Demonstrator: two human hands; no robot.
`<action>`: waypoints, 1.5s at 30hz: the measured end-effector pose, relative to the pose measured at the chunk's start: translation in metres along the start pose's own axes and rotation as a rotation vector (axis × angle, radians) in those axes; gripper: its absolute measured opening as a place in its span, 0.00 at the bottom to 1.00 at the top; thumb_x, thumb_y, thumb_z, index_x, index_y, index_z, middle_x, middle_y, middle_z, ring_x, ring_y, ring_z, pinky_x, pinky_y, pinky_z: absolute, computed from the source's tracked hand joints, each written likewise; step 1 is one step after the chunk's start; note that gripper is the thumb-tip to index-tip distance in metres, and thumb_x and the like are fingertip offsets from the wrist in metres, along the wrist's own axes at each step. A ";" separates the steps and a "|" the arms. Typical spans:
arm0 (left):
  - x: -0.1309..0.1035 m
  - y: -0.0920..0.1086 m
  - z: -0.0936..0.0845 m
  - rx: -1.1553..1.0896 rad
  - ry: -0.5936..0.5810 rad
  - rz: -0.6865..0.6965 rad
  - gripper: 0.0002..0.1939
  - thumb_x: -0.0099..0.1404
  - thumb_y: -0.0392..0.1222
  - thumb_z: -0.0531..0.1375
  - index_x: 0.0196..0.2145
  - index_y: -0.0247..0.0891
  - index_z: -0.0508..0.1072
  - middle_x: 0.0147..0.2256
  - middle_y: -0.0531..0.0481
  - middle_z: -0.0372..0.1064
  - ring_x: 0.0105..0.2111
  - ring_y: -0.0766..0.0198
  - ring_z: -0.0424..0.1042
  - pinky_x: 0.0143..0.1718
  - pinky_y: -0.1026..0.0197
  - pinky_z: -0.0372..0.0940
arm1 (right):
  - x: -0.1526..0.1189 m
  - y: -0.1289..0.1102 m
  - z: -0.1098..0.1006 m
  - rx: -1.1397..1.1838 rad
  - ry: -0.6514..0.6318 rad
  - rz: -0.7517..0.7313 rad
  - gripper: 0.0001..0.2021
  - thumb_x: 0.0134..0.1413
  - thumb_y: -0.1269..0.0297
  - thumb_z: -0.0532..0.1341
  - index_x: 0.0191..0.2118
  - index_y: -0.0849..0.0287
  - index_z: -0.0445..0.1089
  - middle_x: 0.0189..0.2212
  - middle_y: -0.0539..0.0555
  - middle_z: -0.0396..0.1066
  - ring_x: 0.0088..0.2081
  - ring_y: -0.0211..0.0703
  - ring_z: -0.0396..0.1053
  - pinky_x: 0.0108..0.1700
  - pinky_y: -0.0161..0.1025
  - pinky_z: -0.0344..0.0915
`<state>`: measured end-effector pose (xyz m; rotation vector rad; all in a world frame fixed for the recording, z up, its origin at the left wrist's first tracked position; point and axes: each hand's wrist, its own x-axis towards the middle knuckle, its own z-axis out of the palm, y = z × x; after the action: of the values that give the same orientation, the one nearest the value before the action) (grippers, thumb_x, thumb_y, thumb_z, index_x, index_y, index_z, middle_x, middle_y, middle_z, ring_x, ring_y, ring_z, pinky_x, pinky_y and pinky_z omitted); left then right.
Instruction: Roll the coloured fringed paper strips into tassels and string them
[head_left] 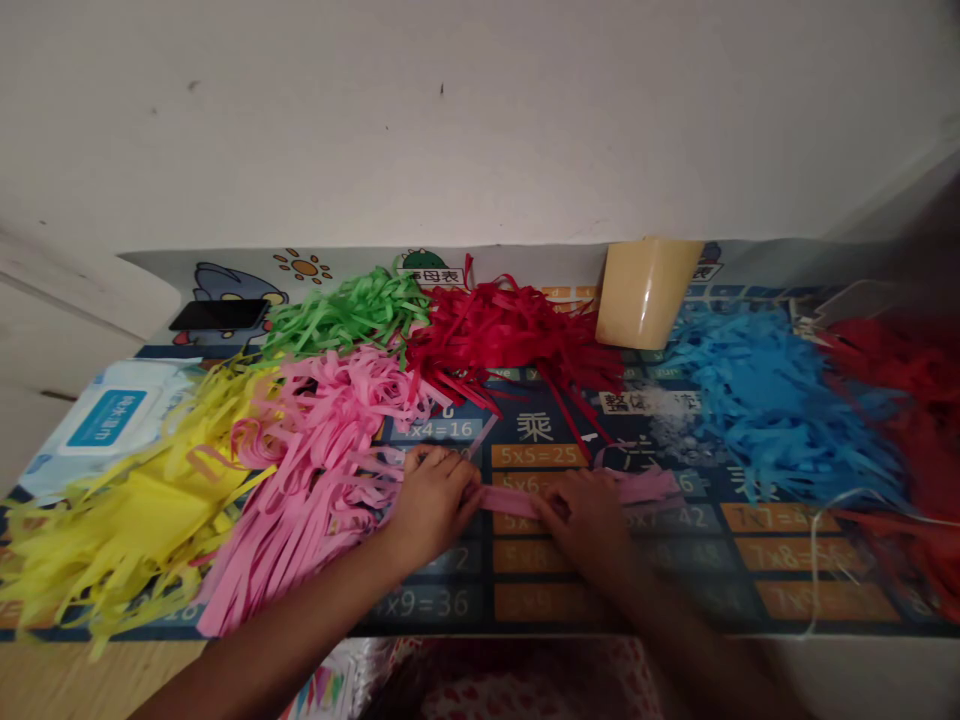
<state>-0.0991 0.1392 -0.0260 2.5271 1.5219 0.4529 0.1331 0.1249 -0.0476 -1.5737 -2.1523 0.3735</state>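
Between my two hands a pink fringed paper strip (508, 501) is stretched sideways, low over the table mat. My left hand (436, 500) is closed on its left end, fingers pinched together. Closed on its other side is my right hand (589, 515), and fringed ends stick out beyond it to the right. Just left of my left hand lies a heap of pink paper tassels (300, 480). Behind both hands is a pile of red tassels (510, 335), with a few loose strands reaching forward toward my right hand.
Yellow tassels (157, 505) and a wet wipes pack (105, 420) lie left; green tassels (352, 310) and a black phone (219, 315) are farther back. A tapered yellow cup (646, 295) stands near the wall. Blue tassels (780, 390) and red material (922, 450) are right.
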 end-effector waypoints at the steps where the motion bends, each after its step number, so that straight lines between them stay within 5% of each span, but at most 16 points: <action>1: -0.002 0.001 0.002 0.018 0.047 0.035 0.04 0.65 0.38 0.59 0.32 0.42 0.73 0.33 0.51 0.71 0.40 0.57 0.66 0.50 0.47 0.52 | -0.002 0.000 -0.003 0.001 0.036 -0.019 0.13 0.61 0.59 0.59 0.27 0.58 0.69 0.26 0.53 0.69 0.32 0.45 0.63 0.39 0.43 0.51; 5: -0.009 0.006 0.005 0.145 0.124 0.218 0.08 0.64 0.32 0.60 0.35 0.46 0.74 0.38 0.54 0.72 0.46 0.57 0.65 0.59 0.44 0.45 | -0.012 -0.001 -0.014 -0.108 0.098 -0.275 0.07 0.63 0.61 0.58 0.36 0.54 0.73 0.38 0.53 0.75 0.43 0.49 0.65 0.49 0.49 0.50; 9: -0.012 0.014 0.003 0.200 0.062 0.223 0.03 0.65 0.38 0.58 0.36 0.42 0.73 0.36 0.53 0.72 0.46 0.55 0.66 0.61 0.42 0.44 | -0.011 0.003 -0.017 -0.201 0.083 -0.458 0.06 0.64 0.68 0.58 0.39 0.54 0.73 0.40 0.50 0.76 0.45 0.47 0.65 0.52 0.49 0.49; 12: -0.007 0.016 0.003 0.211 0.069 0.237 0.05 0.67 0.43 0.57 0.34 0.42 0.72 0.33 0.53 0.72 0.44 0.55 0.66 0.60 0.42 0.45 | 0.000 0.007 -0.019 -0.175 0.117 -0.461 0.06 0.63 0.70 0.59 0.37 0.53 0.73 0.37 0.47 0.77 0.45 0.45 0.65 0.52 0.49 0.48; 16: -0.004 0.018 0.005 0.235 0.099 0.252 0.05 0.67 0.36 0.58 0.33 0.42 0.72 0.31 0.54 0.71 0.42 0.59 0.66 0.59 0.45 0.46 | 0.008 -0.005 -0.023 -0.175 0.134 -0.389 0.04 0.61 0.67 0.61 0.39 0.52 0.73 0.39 0.49 0.76 0.45 0.48 0.65 0.51 0.50 0.49; 21: -0.021 0.022 0.007 0.252 0.101 0.275 0.03 0.66 0.34 0.60 0.34 0.39 0.73 0.30 0.53 0.72 0.44 0.58 0.66 0.59 0.46 0.46 | -0.003 -0.016 -0.011 -0.234 0.040 -0.524 0.04 0.60 0.71 0.61 0.38 0.56 0.73 0.38 0.52 0.76 0.42 0.47 0.66 0.48 0.48 0.52; 27: -0.042 0.003 0.011 -0.073 0.206 0.165 0.07 0.68 0.40 0.60 0.40 0.51 0.76 0.35 0.57 0.76 0.40 0.62 0.68 0.55 0.49 0.49 | -0.018 0.027 -0.011 -0.021 0.057 -0.444 0.08 0.62 0.68 0.59 0.38 0.51 0.76 0.34 0.49 0.76 0.38 0.43 0.66 0.43 0.45 0.53; 30: -0.039 0.001 0.006 -0.163 0.155 0.108 0.07 0.68 0.41 0.59 0.37 0.49 0.78 0.34 0.55 0.76 0.38 0.63 0.69 0.52 0.50 0.52 | -0.018 0.037 -0.018 0.098 0.019 -0.365 0.08 0.62 0.64 0.60 0.34 0.51 0.77 0.34 0.51 0.75 0.38 0.43 0.67 0.43 0.44 0.57; 45: -0.019 0.010 0.004 -0.066 -0.003 -0.075 0.09 0.65 0.40 0.59 0.26 0.39 0.71 0.27 0.51 0.68 0.35 0.58 0.65 0.44 0.51 0.54 | -0.005 0.024 -0.019 0.075 -0.118 -0.048 0.10 0.58 0.61 0.62 0.26 0.55 0.71 0.29 0.50 0.71 0.35 0.44 0.67 0.41 0.44 0.57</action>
<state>-0.0977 0.1175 -0.0303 2.4118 1.5678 0.4802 0.1636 0.1266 -0.0431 -1.4901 -2.2323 0.5379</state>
